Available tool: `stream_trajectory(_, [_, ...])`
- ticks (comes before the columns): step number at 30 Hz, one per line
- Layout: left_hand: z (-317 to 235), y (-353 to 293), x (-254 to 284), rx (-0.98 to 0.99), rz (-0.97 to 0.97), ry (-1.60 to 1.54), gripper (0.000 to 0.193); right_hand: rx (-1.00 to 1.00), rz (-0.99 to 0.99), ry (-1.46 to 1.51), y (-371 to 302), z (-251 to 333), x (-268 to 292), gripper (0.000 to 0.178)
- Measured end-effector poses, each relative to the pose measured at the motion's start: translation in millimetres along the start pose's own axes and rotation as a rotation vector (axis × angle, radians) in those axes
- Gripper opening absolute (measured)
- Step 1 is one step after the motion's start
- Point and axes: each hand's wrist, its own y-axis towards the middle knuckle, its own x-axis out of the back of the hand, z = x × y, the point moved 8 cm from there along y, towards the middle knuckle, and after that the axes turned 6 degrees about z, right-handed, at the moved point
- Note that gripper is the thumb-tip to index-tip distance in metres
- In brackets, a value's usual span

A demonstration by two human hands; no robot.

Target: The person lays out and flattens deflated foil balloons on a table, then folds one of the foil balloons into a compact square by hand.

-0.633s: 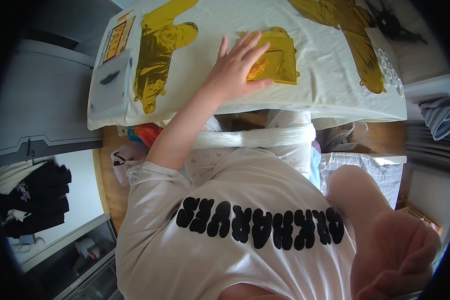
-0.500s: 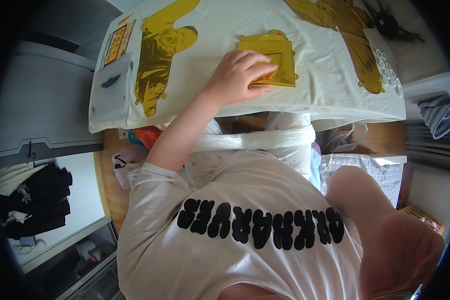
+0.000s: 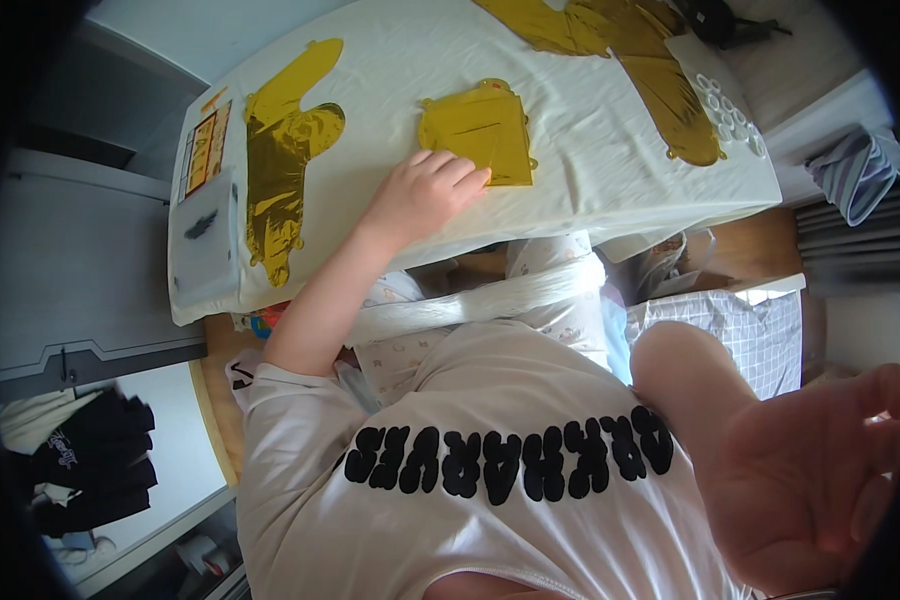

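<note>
A folded gold foil balloon (image 3: 480, 130) lies flat on the cloth-covered table in front of me. My left hand (image 3: 425, 195) rests at its near left corner, fingers bent and together on the near edge; the thumb is hidden. My right hand (image 3: 800, 480) is raised close to the camera at the lower right, its palm showing and its fingers apart and loosely curved, with nothing in it. Another gold foil balloon (image 3: 280, 150) is spread flat to the left. A larger one (image 3: 650, 80) stretches over the far right.
A white tablecloth (image 3: 580, 170) covers the table. On its left side lie a pale, flat translucent case (image 3: 205, 260) and a printed card (image 3: 208, 145). Several white rings (image 3: 735, 122) sit at the right, near a dark object (image 3: 715, 20). A grey cabinet (image 3: 90, 260) stands left.
My view has shifted, so the table sits further left in it. The left hand's spread fingers have drawn together at the folded balloon's near corner. My right hand's fingers have come into view.
</note>
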Motion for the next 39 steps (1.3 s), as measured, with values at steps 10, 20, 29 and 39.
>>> stream_trajectory(10, [-15, -4, 8, -0.194, -0.032, 0.098, 0.015, -0.278, 0.606, -0.201, -24, -85, -35, 0.035])
stream_trajectory(20, [-62, -63, 30, -0.122, -0.094, 0.004, 0.023, -0.274, 1.316, -0.612, -204, -173, -48, 0.055])
stream_trajectory(29, [-39, -70, 20, -0.008, -0.121, -0.152, 0.028, -0.176, 1.164, -0.657, -197, -180, -48, 0.042])
stream_trajectory(39, [8, -24, 121, 0.262, -0.218, -0.682, 0.048, -0.762, 0.999, -0.26, -115, -189, -66, 0.024])
